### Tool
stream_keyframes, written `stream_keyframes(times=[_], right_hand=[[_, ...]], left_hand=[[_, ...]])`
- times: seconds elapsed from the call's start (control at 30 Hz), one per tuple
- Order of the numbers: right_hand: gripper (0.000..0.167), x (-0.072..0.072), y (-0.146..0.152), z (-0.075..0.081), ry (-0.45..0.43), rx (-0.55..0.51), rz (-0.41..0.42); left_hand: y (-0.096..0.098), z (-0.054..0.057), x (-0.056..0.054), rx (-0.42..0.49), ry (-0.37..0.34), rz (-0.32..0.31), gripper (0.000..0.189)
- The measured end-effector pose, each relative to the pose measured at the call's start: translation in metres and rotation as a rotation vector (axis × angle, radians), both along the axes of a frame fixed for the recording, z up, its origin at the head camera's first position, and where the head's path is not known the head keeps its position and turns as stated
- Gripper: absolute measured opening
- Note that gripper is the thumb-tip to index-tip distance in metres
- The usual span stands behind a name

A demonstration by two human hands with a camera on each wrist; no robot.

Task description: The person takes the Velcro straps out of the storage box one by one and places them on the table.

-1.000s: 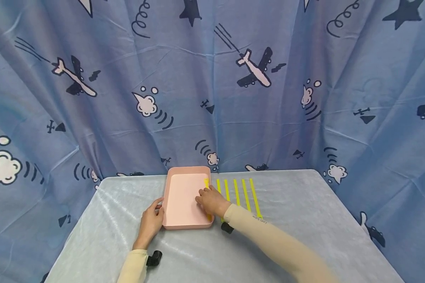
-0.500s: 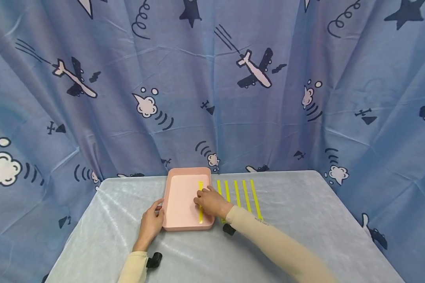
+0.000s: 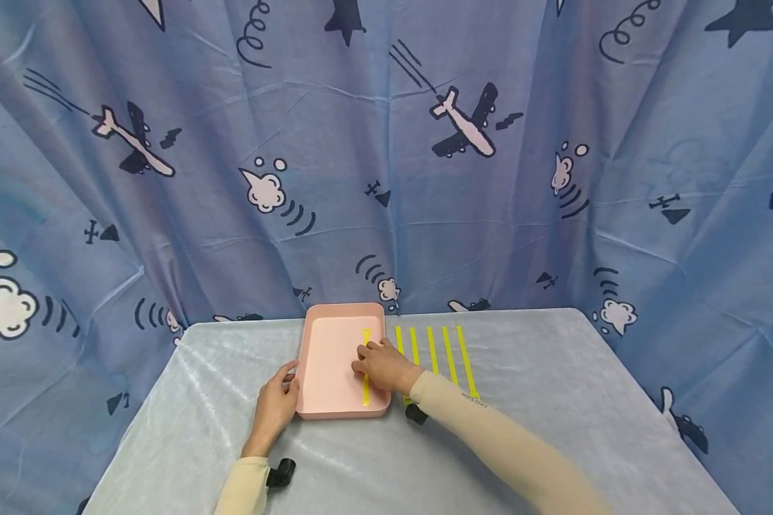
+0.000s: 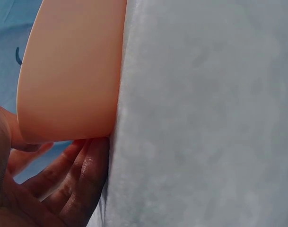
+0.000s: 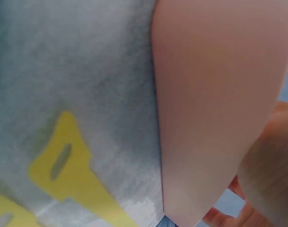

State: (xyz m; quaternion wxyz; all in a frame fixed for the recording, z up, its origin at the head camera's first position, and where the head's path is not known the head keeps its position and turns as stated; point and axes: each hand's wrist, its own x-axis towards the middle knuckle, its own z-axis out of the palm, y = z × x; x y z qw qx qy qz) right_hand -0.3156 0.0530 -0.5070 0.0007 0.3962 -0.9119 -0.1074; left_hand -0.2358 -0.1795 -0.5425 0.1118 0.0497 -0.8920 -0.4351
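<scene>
In the head view, a pale pink rectangular tray [image 3: 331, 397] sits on the table. A yellow cable tie [image 3: 366, 397], a flat narrow strip, lies lengthwise inside its right half. My right hand [image 3: 386, 366] reaches over the tray's right wall, and its fingers pinch the middle of this tie; the fingertips are partly hidden. My left hand [image 3: 275, 408] rests its fingertips against the outside of the left wall. The left wrist view shows those fingers [image 4: 89, 175] fairly straight, touching the tray [image 4: 70, 85] from outside.
Several more yellow cable ties [image 3: 467, 361] lie in a row right of the tray, partly covered by the right forearm. Up close, one shows a wide slotted head [image 5: 68, 165]. A blue patterned curtain [image 3: 386, 143] hangs behind the grey cloth-covered table [image 3: 554, 372].
The tie in my right hand has shifted left, from beside the tray's right wall farther into the tray. Over the last half second hands and tie barely differ. The left hand stays put.
</scene>
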Motion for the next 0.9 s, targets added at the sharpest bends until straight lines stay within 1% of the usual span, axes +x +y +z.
stream_keyframes(times=[0.17, 0.33, 0.47, 0.67, 0.8, 0.9], right_hand=[[0.017, 0.0004, 0.0011, 0.0005, 0.033, -0.011, 0.014], [0.018, 0.0011, 0.0026, -0.0006, 0.071, -0.014, 0.039], [0.019, 0.0041, 0.0041, -0.0011, 0.128, -0.028, 0.088], [0.011, 0.0059, 0.006, -0.0005, 0.203, -0.071, 0.154], [0.009, 0.0056, 0.0074, -0.0023, 0.223, -0.088, 0.178], [0.008, 0.0066, 0.0093, -0.0022, 0.241, -0.128, 0.193]], left_hand=[[0.0001, 0.0008, -0.0007, 0.014, -0.002, -0.004, 0.039], [-0.0003, 0.0006, -0.0014, 0.014, -0.001, -0.005, 0.039], [-0.0004, -0.0003, -0.0006, 0.018, 0.001, -0.008, 0.039], [0.0001, -0.0001, 0.0003, 0.014, 0.014, -0.001, 0.04], [0.0002, -0.0001, 0.0012, 0.012, 0.007, 0.005, 0.039], [0.0008, 0.0001, 0.0012, 0.009, 0.004, 0.002, 0.039]])
